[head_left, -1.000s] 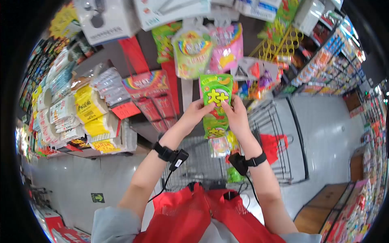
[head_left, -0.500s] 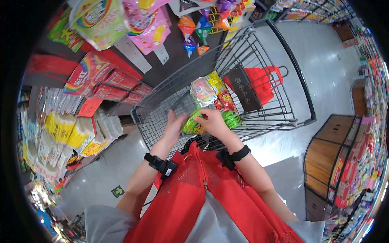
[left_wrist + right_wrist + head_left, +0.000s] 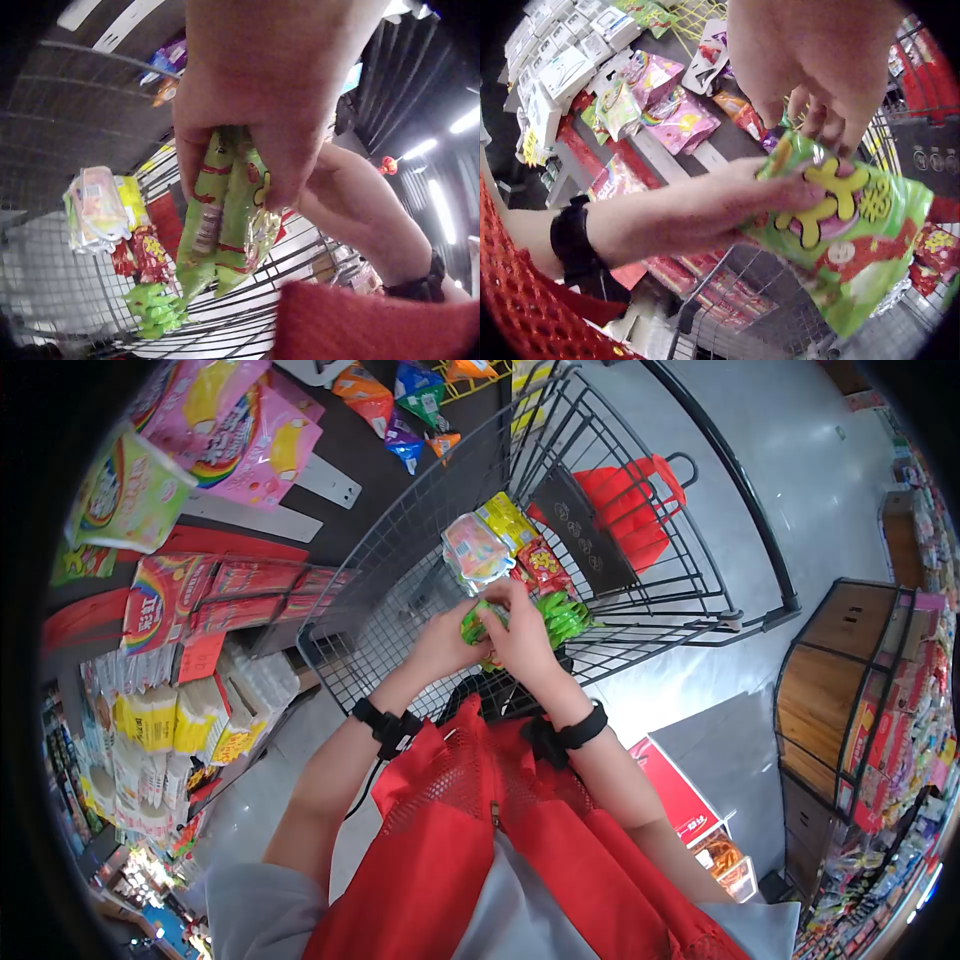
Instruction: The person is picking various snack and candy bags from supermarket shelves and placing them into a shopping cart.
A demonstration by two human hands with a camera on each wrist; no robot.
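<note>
Above the shopping cart [image 3: 345, 665] — one green packet [image 3: 855, 244].
Left grip [image 3: 442, 640] clasps it; right grip [image 3: 523, 640] curls close by (whether pinching, cannot tell).

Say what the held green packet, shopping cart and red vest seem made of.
Green packet: probably glossy plastic film, creased with bright highlights.
Shopping cart: likely metal, dull dark finish, thin rigid bars.
Red vest: apparently matte fabric, showing mesh holes.
</note>
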